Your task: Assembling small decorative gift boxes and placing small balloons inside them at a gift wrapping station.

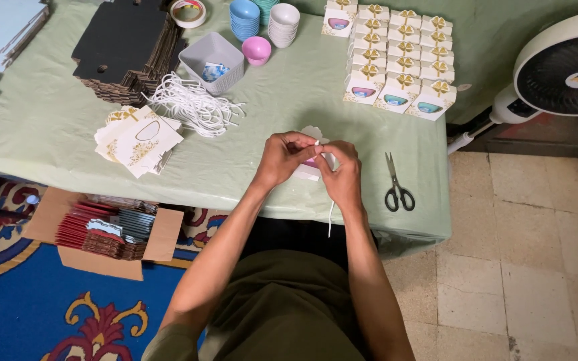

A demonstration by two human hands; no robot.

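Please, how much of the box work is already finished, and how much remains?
Done: finished white boxes with gold bows stand in rows at the table's far side. In hand: left hand and right hand work a white cord on one small box. Left: flat box blanks and loose cords.

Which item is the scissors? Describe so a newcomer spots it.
On the green table, look near the front right corner, right of the person's right hand. The scissors lie flat there alone, closed, black handles toward the table edge: the only metal tool.

white gift boxes [399, 63] stacked table's far right
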